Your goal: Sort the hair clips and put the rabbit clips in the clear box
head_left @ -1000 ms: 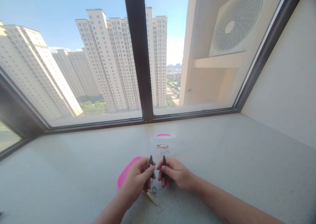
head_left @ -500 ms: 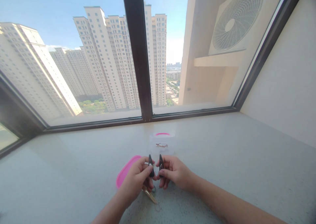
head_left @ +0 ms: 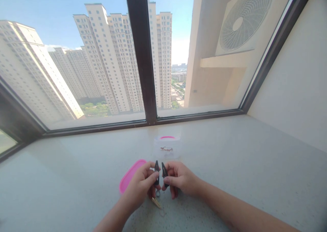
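My left hand [head_left: 141, 187] pinches a black hair clip [head_left: 156, 172] upright between thumb and fingers. My right hand [head_left: 180, 178] pinches a second black hair clip [head_left: 165, 173] the same way, and the two clips stand close together, tips up. Just behind them sits a small clear plastic box [head_left: 167, 147] with a small metal item inside. A pink lid [head_left: 130, 180] lies flat to the left of my left hand. Below my hands a gold-coloured clip [head_left: 156, 202] and a small ring [head_left: 158, 192] lie on the stone sill.
The pale speckled sill [head_left: 230, 157] runs up to a dark-framed window [head_left: 139, 55] with tower blocks outside. An outdoor fan unit [head_left: 242, 20] hangs beyond the right pane. A plain wall [head_left: 301, 82] closes the right side.
My right hand has brought its black clip leftward, closer to the clip in my left hand. The view has tilted slightly.
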